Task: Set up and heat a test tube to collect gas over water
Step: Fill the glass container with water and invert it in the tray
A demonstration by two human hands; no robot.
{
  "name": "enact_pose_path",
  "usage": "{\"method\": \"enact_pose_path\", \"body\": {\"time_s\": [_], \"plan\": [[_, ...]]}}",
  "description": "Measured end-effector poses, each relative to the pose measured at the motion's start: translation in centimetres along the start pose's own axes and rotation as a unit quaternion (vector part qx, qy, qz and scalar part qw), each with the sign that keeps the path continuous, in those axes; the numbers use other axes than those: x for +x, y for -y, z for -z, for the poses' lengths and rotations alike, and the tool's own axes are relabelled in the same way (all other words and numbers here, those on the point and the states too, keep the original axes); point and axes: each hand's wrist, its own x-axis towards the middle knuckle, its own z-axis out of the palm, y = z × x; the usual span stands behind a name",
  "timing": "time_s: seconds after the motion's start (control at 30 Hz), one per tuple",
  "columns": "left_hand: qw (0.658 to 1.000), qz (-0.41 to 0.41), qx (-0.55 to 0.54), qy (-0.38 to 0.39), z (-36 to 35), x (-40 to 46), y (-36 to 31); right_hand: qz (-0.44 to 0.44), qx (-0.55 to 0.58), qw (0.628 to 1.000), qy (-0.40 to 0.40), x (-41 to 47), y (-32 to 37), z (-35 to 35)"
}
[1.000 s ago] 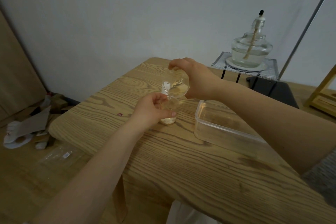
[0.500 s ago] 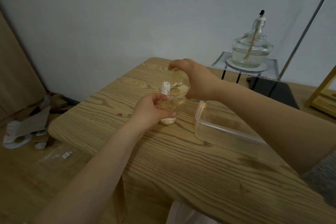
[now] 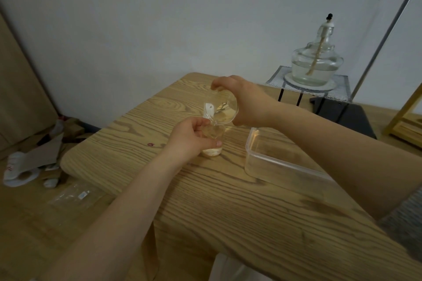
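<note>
Glass beaker (image 3: 221, 109): tipped steeply, spout down over the small bottle (image 3: 212, 141) to fill it with water.
Right hand (image 3: 246, 102): fingers wrapped round the beaker's base, controlling the tilt.
Left hand (image 3: 190, 138): fingers curled round the bottle, steadying it upright on the table (image 3: 228, 201).
Clear tub (image 3: 274, 162): just beside, ready as trough.
Spirit lamp (image 3: 317, 61): well apart, unlit.

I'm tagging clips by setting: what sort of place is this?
Probably a home or makeshift chemistry bench, not a proper lab. An alcohol lamp stands on a wire-gauze tripod beside a retort stand, all on a wooden table, with cardboard scraps on the floor.
</note>
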Motion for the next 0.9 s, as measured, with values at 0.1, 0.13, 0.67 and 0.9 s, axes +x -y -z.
{"method": "enact_pose_path", "body": {"time_s": [0.1, 0.13, 0.67, 0.9], "plan": [[1.0, -0.002, 0.005, -0.002, 0.0, 0.0, 0.1, -0.006, 0.004, 1.0, 0.001, 0.0, 0.0, 0.0], [1.0, -0.002, 0.006, -0.003, 0.0, 0.0, 0.1, -0.005, 0.003, 1.0, 0.001, 0.0, 0.0, 0.0], [1.0, -0.002, 0.002, 0.0, 0.0, 0.3, 0.2, -0.027, 0.076, 0.997, -0.005, 0.1, -0.1, 0.4], [1.0, 0.0, 0.0, 0.004, 0.2, 0.0, -0.2, -0.13, 0.197, 0.972, -0.02, 0.3, -0.5, 1.1]]}}
